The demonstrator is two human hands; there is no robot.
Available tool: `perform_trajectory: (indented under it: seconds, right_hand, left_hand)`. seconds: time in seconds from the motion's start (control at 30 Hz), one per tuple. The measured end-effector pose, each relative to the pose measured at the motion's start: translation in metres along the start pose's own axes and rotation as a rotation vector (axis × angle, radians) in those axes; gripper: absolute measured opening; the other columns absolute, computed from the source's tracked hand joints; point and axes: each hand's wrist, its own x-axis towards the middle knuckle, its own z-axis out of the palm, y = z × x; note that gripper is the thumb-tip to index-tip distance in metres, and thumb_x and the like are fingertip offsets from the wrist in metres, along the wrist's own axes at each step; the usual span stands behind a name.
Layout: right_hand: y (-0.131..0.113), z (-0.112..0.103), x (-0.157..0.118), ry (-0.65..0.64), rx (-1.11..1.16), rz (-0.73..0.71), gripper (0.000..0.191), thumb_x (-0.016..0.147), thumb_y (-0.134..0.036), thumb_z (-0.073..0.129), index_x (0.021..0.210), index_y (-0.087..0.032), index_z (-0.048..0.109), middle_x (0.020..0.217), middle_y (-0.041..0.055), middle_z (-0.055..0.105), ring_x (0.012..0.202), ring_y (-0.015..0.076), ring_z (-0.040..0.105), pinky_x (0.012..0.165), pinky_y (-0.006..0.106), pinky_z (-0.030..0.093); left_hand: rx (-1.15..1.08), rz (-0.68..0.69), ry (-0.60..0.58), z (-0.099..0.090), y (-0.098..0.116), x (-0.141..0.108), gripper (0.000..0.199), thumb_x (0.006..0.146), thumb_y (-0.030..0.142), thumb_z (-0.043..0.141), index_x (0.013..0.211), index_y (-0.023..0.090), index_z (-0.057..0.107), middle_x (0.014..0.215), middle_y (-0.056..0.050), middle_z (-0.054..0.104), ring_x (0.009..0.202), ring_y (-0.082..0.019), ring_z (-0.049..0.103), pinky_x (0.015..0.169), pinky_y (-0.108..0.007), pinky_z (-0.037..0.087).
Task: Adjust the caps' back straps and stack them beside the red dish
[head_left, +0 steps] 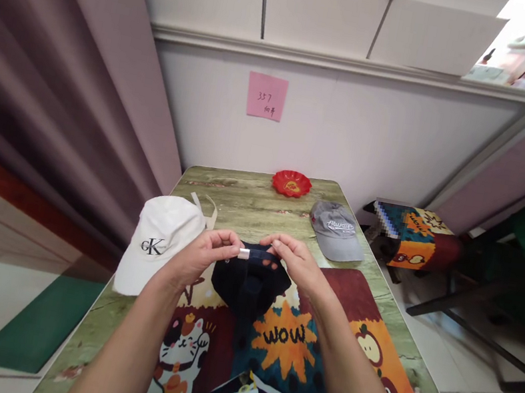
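Between my hands is a dark navy cap (251, 289), its back strap turned up toward me above the printed mat. My left hand (215, 248) pinches the strap at a small silver buckle (243, 253). On the other side, my right hand (293, 256) grips the strap near its right end, some fingers hidden behind the cap. A white cap (167, 234) with black CK letters lies beside my left hand, its loose strap pointing up. Further right, a grey cap (335, 230) with white lettering rests near the table's right edge.
A red scalloped dish (291, 184) stands at the back of the wood-patterned table (237, 195). The colourful mat (286, 336) lies under my hands. A pink note (266, 96) is stuck on the wall. A covered stool (422, 241) stands right; a purple curtain (78, 56) hangs left.
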Motion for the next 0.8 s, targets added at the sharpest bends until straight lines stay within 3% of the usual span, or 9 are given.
perform_trajectory:
  seconds: [0.37,0.57,0.8]
  right_hand:
    - [0.002,0.011,0.0,0.023,-0.311,-0.056,0.034,0.081,-0.051,0.068,0.079,-0.018,0.075,0.07,0.0001,0.066,0.066,0.0134,0.055,0.06,0.024,0.039]
    - [0.009,0.013,0.001,0.062,-0.24,-0.017,0.028,0.076,-0.046,0.073,0.076,-0.018,0.076,0.068,-0.0008,0.068,0.064,0.0132,0.055,0.063,0.025,0.039]
    - [0.008,0.015,0.002,0.107,-0.211,0.028,0.02,0.075,-0.038,0.073,0.072,-0.018,0.075,0.064,-0.0013,0.066,0.061,0.0127,0.054,0.06,0.025,0.038]
  left_hand:
    - [-0.028,0.003,-0.005,0.011,0.001,0.005,0.022,0.078,0.034,0.076,0.08,0.017,0.062,0.077,-0.001,0.063,0.072,-0.013,0.057,0.068,-0.023,0.04]
    - [-0.062,-0.055,0.022,0.016,-0.001,0.008,0.036,0.072,0.034,0.082,0.095,0.019,0.058,0.081,0.0,0.068,0.074,-0.014,0.061,0.067,-0.023,0.04]
    - [-0.05,-0.057,0.039,0.018,0.001,0.009,0.039,0.069,0.033,0.083,0.096,0.018,0.059,0.078,0.0,0.069,0.074,-0.014,0.062,0.068,-0.024,0.041]
